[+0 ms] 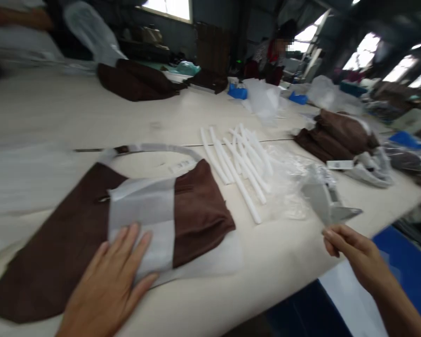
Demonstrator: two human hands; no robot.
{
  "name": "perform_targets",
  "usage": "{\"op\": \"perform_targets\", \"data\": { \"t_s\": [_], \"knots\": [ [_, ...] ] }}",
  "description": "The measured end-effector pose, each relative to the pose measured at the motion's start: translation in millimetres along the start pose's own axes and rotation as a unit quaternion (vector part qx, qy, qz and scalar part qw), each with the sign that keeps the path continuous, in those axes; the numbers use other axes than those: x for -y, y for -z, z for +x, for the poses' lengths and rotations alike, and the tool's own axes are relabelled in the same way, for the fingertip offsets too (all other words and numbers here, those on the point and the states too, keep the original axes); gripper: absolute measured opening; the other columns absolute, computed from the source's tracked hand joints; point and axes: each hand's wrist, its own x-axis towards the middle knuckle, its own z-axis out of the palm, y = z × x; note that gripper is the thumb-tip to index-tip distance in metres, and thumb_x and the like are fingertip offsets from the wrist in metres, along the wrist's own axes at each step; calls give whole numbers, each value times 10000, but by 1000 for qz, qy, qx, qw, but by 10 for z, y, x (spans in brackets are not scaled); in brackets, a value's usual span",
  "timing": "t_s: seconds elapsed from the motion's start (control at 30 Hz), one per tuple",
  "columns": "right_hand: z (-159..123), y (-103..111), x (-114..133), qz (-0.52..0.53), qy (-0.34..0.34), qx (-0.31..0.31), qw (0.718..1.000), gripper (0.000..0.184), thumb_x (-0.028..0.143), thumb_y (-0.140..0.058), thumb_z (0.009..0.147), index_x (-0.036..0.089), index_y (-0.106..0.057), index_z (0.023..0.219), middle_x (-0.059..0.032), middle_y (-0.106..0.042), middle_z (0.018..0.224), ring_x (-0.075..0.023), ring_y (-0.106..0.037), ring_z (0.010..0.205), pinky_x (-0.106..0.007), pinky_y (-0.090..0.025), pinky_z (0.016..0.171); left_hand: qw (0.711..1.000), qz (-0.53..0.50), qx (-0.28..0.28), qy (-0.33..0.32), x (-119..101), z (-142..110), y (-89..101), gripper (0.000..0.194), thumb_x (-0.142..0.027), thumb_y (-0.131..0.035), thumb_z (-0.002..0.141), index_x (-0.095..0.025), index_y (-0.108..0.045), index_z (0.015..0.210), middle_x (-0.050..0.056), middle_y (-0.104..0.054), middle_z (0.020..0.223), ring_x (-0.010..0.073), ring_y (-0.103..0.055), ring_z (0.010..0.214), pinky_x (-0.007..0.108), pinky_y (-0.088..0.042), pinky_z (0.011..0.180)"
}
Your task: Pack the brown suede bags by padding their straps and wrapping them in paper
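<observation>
Blurred by motion at right: pinching with the right hand, thumb and fingers together, on what is probably a grey translucent plastic sheet. Pressing flat with the left hand, fingers slightly apart, cut off by the view's lower edge and covering part of a whitish translucent band across a dark brown, soft leather-like handbag. Lying at near left on a cream tabletop, with a pale-wrapped strap arching behind. Bare between handbag and right hand, along the slanting near edge; crowded beyond with slender white tubes and crumpled clear plastic.
</observation>
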Motion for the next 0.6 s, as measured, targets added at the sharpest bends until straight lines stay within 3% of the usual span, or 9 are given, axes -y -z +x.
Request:
{"op": "perform_targets", "data": {
  "t_s": [0.1,0.2,0.3,0.43,0.5,0.6],
  "knots": [
    [22,-332,534,-36,120,222,967,397,531,-623,847,222,-625,598,-37,-570,591,-167,-529,571,-269,-461,538,998,59,28,-5,-3,-63,90,714,-573,-340,973,-101,-309,1508,220,-346,1551,367,-398,1396,514,-316,1130],
    [52,-808,1113,-34,173,422,889,355,471,-582,919,223,-655,676,-24,-606,627,-149,-558,590,-255,-460,582,997,61,41,10,-45,-44,109,737,-585,-400,959,-80,-331,1492,217,-338,1555,356,-347,1429,506,-298,1147],
    [102,-1320,1605,-44,202,557,805,296,415,-578,948,199,-661,763,-4,-632,680,-119,-570,628,-221,-431,602,998,43,36,27,-92,-34,118,756,-604,-437,944,-80,-350,1481,210,-336,1558,351,-325,1442,504,-304,1146],
    [266,-1933,2050,-105,318,630,701,246,303,-567,963,180,-628,759,35,-601,676,-82,-534,607,-196,-386,596,998,31,27,40,-112,-48,126,748,-600,-466,936,-93,-365,1477,194,-340,1560,340,-323,1445,493,-309,1148],
    [354,-2190,2187,-181,388,617,660,235,250,-557,968,182,-619,751,47,-597,641,-81,-537,597,-201,-369,601,998,32,23,41,-109,-53,126,748,-591,-480,934,-90,-367,1477,193,-336,1562,341,-327,1442,492,-299,1153],
    [426,-2508,2294,-335,487,539,600,167,210,-591,941,190,-649,786,17,-659,685,-122,-594,665,-230,-342,592,999,35,12,38,-106,-53,123,755,-596,-487,928,-82,-381,1470,199,-342,1557,345,-346,1432,487,-291,1152]
  ]
}}
